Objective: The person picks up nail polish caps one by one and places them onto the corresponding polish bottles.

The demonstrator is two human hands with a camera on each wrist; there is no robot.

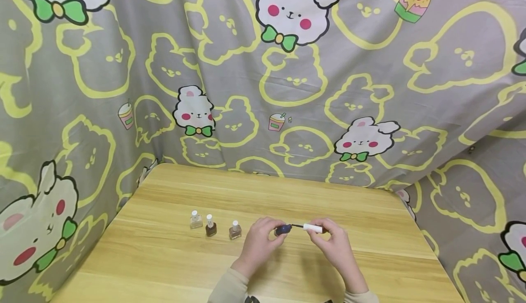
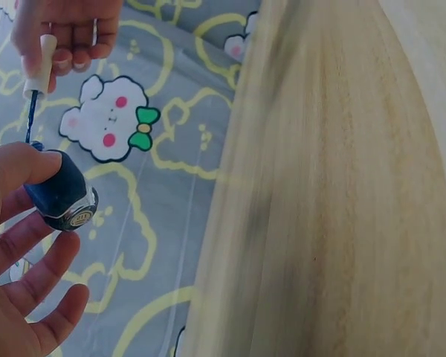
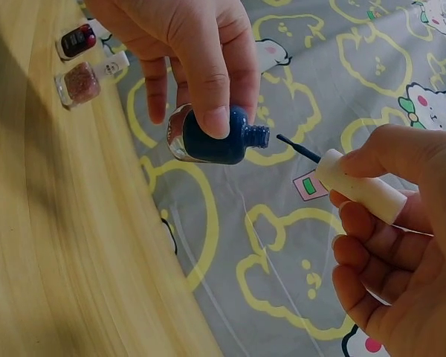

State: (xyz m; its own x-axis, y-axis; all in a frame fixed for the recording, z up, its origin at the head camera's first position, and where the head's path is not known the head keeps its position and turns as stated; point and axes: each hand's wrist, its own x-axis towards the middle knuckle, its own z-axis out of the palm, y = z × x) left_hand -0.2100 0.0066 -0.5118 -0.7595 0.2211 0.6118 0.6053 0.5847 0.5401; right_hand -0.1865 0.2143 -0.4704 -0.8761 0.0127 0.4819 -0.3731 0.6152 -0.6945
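My left hand (image 1: 261, 238) pinches a dark blue nail polish bottle (image 3: 215, 136) between thumb and fingers. The bottle is tilted on its side, its threaded neck bare and facing my right hand (image 1: 334, 241). In that right hand I hold the white nail polish cap (image 3: 362, 186) between thumb and fingers. From the cap a thin blue-coated brush (image 3: 298, 149) points at the bottle's mouth. In the right wrist view a small gap shows between brush tip and neck. Both hands are above the table, over its middle.
Left of my hands, three capped nail polish bottles stand on the wooden table (image 1: 172, 266): a clear one (image 1: 196, 221), a dark red one (image 1: 211, 228) and a pinkish glittery one (image 1: 235, 232). A grey patterned curtain (image 1: 242, 79) hangs behind the table and at both sides.
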